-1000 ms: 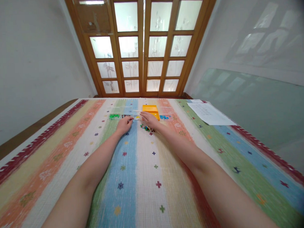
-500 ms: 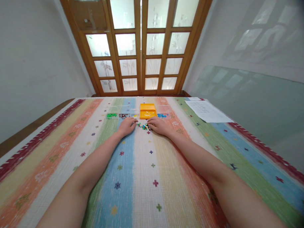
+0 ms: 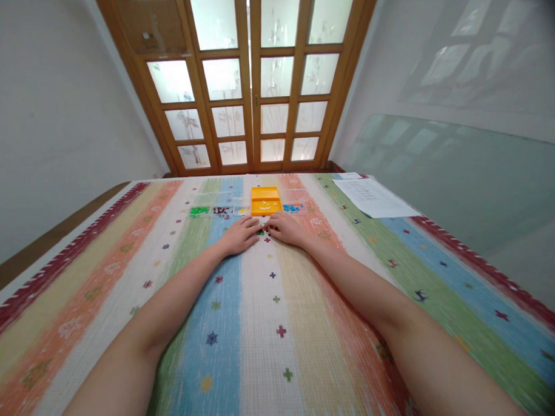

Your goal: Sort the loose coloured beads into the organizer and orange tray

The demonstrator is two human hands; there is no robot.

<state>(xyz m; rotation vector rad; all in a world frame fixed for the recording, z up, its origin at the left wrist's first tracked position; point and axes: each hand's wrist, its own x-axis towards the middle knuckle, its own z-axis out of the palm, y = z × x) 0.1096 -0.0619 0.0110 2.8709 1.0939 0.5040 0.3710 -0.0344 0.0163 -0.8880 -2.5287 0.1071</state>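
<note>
A small pile of mixed-colour bead-like pieces [image 3: 261, 232] lies on the cloth between my hands, partly covered by fingers. My left hand [image 3: 240, 236] reaches in from the left, its fingers stretched out and apart over the pile. My right hand [image 3: 285, 228] rests at the pile's right side with its fingers curled together; anything pinched in them is too small to make out. Just beyond stands an opened yellow box [image 3: 266, 206] with white pieces in its near half. Clear trays flank it, holding green pieces [image 3: 199, 211], dark red pieces [image 3: 222, 211] and blue pieces [image 3: 292, 208].
The table has a striped, patterned cloth [image 3: 263, 330]. Sheets of paper [image 3: 375, 197] lie at the far right. A glass panel [image 3: 459, 183] leans along the right wall, and wooden doors [image 3: 250, 100] with panes stand behind the table.
My left hand has moved right over the pile, and its fingers have spread, covering more of the pieces. My right hand has stayed nearly in place. The view has shifted slightly.
</note>
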